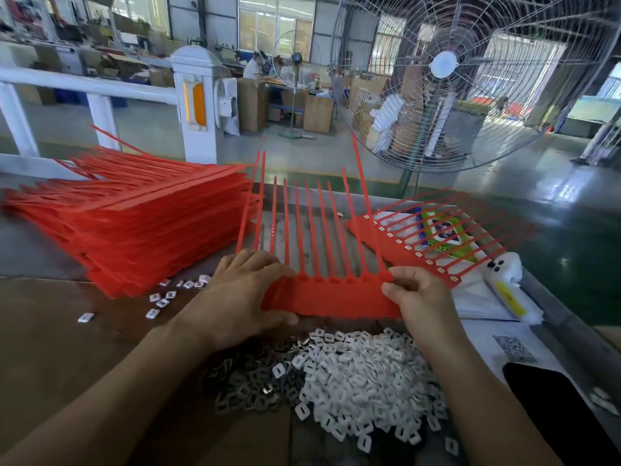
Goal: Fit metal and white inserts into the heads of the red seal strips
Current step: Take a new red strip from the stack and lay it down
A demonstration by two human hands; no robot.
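In the middle of the frame, a flat sheet of joined red plastic seal strips (331,299) is held up between both hands, its thin tails pointing away toward the top. The left hand (247,290) grips its left edge with curled fingers, and the right hand (416,294) pinches its right end. The left hand hides the sheet's left heads, and below it, the dark metal inserts (250,381) beside the white plastic inserts (366,375) on the surface are hard to make out.

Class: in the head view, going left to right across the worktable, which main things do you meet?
Tall stack of red plastic seal strips → red strip sheet held in both hands → red strip sheet with white inserts fitted → white tube.
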